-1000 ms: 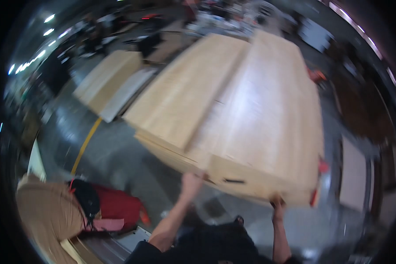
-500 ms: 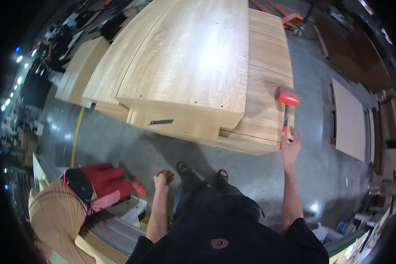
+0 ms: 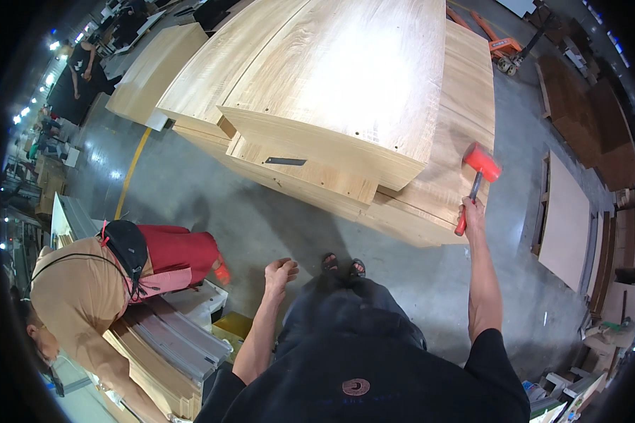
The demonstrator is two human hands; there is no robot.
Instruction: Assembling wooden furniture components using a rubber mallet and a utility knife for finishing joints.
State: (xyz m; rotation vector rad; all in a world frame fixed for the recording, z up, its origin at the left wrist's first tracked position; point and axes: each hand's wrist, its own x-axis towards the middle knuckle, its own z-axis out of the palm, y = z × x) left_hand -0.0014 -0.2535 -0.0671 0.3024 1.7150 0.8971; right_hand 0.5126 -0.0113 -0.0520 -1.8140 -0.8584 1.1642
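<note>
**woodguy:** Workshop floor, stacked pale wood cabinet panels ahead. Which hand's nearer?

**panelpete:** Right hand, easily. It's wrapped round a red mallet, handle upright, head just beside the stack's right corner. Left hand hangs loosely curled, empty, well short of the panels.
</note>
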